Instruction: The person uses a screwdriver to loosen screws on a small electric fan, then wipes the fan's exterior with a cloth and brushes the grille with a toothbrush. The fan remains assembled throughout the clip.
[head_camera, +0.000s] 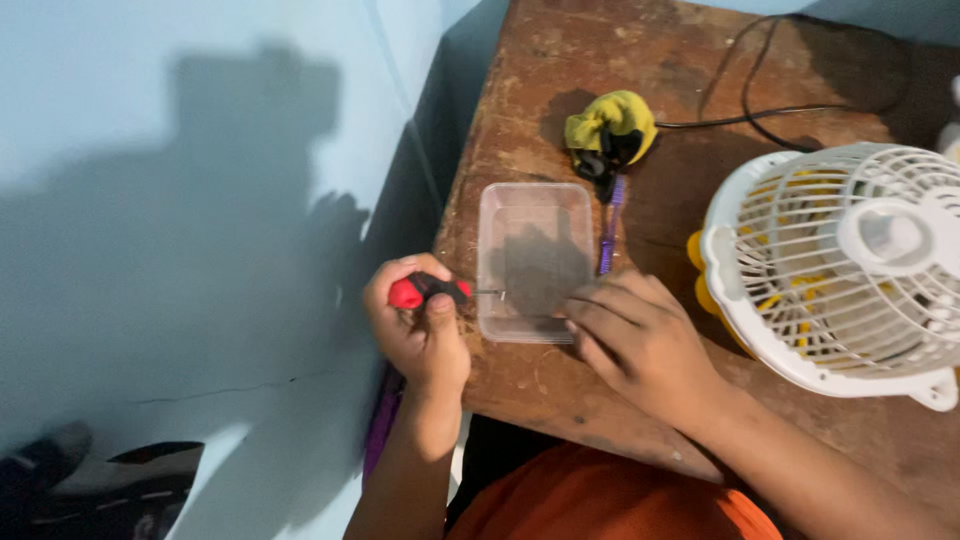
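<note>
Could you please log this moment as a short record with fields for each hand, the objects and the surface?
left hand: left hand closed on a red-and-black screwdriver, tip pointing at the container
right hand: right hand fingers resting at the near edge of the clear plastic container
fan: white fan with yellow blades, lying at the right
other items: yellow cloth, purple tool, black cable
surface: worn wooden table

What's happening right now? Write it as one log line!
left hand: holds red screwdriver | right hand: fingers in clear plastic tray | white fan: lying beside | surface: wooden table
</note>
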